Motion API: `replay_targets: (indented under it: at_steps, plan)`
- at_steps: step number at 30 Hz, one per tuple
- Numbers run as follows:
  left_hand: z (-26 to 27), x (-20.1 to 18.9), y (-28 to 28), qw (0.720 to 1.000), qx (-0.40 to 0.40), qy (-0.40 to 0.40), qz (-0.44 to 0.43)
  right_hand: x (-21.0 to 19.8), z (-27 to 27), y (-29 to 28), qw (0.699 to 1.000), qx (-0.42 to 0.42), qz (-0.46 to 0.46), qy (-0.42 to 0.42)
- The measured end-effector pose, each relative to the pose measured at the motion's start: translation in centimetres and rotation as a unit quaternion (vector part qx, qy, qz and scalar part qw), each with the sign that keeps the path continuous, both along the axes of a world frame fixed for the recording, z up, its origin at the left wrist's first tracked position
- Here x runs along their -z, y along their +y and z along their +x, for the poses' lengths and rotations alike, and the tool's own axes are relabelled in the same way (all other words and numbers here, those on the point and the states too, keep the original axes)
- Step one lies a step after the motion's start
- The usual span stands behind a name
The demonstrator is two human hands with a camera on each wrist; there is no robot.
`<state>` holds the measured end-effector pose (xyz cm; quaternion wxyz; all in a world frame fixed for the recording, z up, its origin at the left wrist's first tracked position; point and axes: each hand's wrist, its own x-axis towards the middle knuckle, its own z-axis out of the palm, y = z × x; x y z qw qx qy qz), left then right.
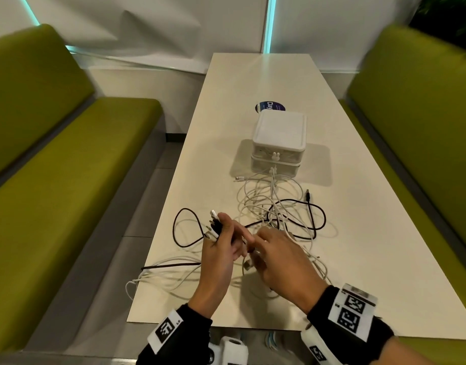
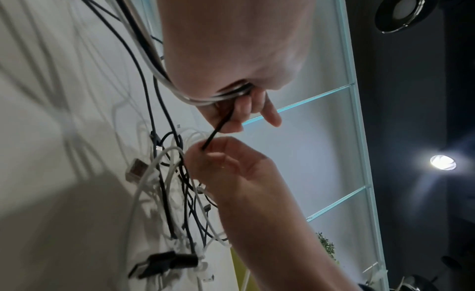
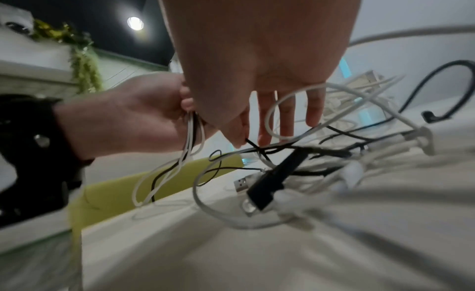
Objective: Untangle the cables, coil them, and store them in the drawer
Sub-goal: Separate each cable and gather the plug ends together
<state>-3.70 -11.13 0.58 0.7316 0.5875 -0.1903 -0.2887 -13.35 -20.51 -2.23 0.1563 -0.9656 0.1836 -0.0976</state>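
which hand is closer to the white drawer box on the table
Right. The right hand sits almost straight in front of the white drawer box, over the tangle; the left hand is farther out to the left, gripping cable ends.

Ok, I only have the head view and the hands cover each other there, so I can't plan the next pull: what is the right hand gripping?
Observer: The left wrist view shows the right hand pinching a thin black cable at its fingertips.
Operator: Where does that cable go?
Observer: It runs in a straight line up into the grip of the left hand, across the short gap between the two hands.
Operator: And what else does the left hand hold underneath?
Observer: In the right wrist view, several white cables hang from it in long loops.
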Motion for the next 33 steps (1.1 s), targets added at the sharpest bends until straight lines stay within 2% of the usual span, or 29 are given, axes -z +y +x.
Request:
replay_targets:
  at_steps: [2, 7, 10, 14, 18, 21, 24, 27, 31, 33]
  plan:
    - [0.1, -0.3, 0.1, 1.0, 0.009, -0.002, -0.009, 0.2, 0.1, -0.1, 0.999, -0.018, -0.04, 0.027]
    - [0.1, -1.3, 0.7, 0.999, 0.014, -0.004, -0.038, 0.0, 0.3, -0.8, 0.996, -0.038, -0.064, 0.049]
    - [0.3, -1.4, 0.8, 0.999, 0.007, -0.002, -0.048, -0.7, 0.6, -2.4, 0.995, 0.007, -0.086, 0.047]
    - [0.1, -2.0, 0.5, 0.997, 0.019, -0.059, -0.045, -2.0, 1.1, -4.3, 0.989, 0.071, -0.132, -0.011]
    - [-0.1, -2.1, 0.4, 0.994, 0.053, -0.093, -0.033, -1.7, 0.4, -4.0, 0.991, 0.096, -0.071, -0.054]
    - [-0.4, -1.2, 0.8, 0.992, 0.091, -0.091, 0.003, -0.7, -0.5, -3.7, 0.995, 0.083, -0.011, -0.061]
    - [0.0, 0.2, 1.0, 0.99, 0.089, -0.105, 0.04, -0.9, -1.1, -4.2, 0.994, 0.05, 0.019, -0.097]
    - [0.8, 1.4, 1.0, 0.974, 0.085, -0.201, 0.065, -1.7, -1.5, -4.7, 0.993, 0.003, 0.062, -0.104]
    - [1.3, 1.9, 0.7, 0.924, 0.081, -0.358, 0.112, -2.5, -1.7, -4.6, 0.984, -0.007, 0.113, -0.134]
    - [1.5, 2.3, 0.6, 0.905, 0.071, -0.4, 0.126, -2.6, -1.9, -4.3, 0.987, -0.004, 0.102, -0.123]
